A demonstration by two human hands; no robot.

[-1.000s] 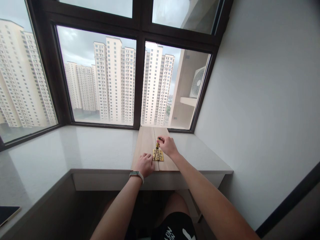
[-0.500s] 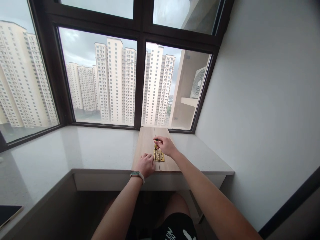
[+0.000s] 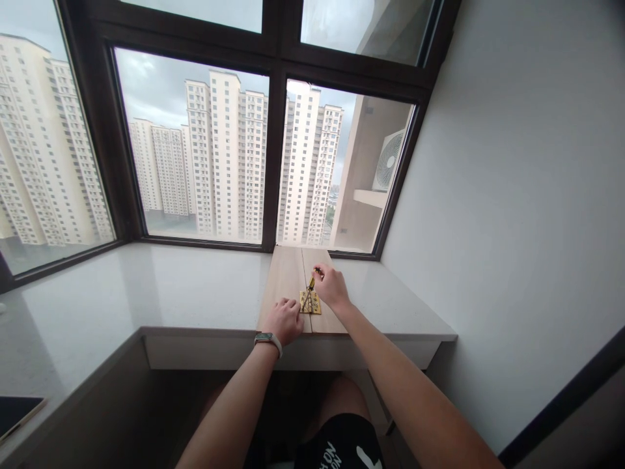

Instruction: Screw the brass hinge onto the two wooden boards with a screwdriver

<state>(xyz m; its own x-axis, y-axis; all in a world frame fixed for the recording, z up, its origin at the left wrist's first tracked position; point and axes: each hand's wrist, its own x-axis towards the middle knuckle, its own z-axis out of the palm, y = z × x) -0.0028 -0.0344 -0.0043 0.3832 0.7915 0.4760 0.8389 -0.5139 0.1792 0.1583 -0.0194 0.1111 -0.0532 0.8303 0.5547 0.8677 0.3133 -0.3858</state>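
Two pale wooden boards lie side by side on the white sill, a thin gap between them. A gold hinge with several holes spans the gap close to the front edge. My right hand grips a yellow-and-black screwdriver by its handle; the shaft slants down and left over the hinge's left leaf. Whether the tip touches a screw is too small to tell. At the hinge's left side, my left hand rests on the left board, fingers bent; anything under its fingertips is hidden.
The white sill extends to both sides of the boards. Behind it stand dark-framed windows, with a wall at the right. A dark-screened device lies at the far left edge.
My right hand has moved slightly right, and the screwdriver has gone from nearly upright to leaning right at its handle. My left hand has barely moved.
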